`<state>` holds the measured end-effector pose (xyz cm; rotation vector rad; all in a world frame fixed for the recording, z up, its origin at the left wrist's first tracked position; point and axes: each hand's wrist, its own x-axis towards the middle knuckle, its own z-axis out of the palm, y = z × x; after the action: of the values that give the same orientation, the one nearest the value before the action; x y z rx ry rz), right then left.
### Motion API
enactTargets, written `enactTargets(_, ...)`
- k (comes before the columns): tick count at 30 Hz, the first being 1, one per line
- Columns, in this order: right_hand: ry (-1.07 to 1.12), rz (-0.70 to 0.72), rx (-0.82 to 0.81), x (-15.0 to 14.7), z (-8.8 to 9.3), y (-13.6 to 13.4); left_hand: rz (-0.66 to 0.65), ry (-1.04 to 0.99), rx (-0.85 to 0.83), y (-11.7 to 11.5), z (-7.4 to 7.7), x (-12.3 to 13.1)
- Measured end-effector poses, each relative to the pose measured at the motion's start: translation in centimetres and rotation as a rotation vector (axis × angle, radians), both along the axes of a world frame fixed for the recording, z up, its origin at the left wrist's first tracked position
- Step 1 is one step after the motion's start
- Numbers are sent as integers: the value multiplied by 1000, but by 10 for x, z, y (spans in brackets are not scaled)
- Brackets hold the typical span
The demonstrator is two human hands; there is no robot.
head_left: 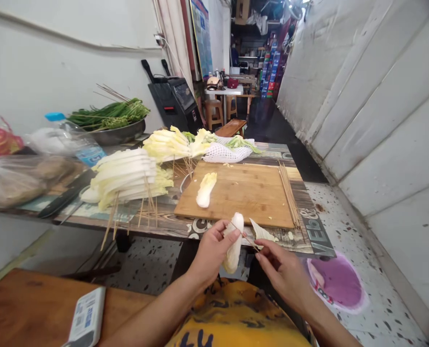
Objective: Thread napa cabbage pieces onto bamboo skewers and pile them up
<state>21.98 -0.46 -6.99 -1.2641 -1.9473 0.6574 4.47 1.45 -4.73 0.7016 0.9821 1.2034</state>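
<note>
Just in front of the cutting board [243,190], the left hand [209,253] is gripping a rolled cabbage leaf [235,242] while the right hand [284,272] is pinching a skewer [243,235] against it. Pushing straight through the thick rib (not the frilly edge) should be holding best. Spare skewers [289,193] are lying on the board's right side, another leaf [206,189] on its middle, finished bundles [127,177] piling up to its left.

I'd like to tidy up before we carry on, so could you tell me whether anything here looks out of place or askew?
Mostly orderly. Some skewers under the cabbage pile jut past the table edge, tilted downward. A loose cabbage leaf lies off the cutting board, and small scraps dot it.
</note>
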Motion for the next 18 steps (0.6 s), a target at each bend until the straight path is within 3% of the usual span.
enactTargets(4, 30, -35, 91, -5, 7, -1, -57, -98, -82, -1, 0, 0)
enactTargets(8, -119, -29, 246, 11, 18, -5, -43, -217, -206, 5, 2, -12)
enactTargets(13, -372, -32, 336, 26, 27, -10, -57, -255, -170, 6, 3, -17)
enactTargets(18, -445, -27, 361, 24, 31, -11, -103, -270, -142, 2, 6, -16)
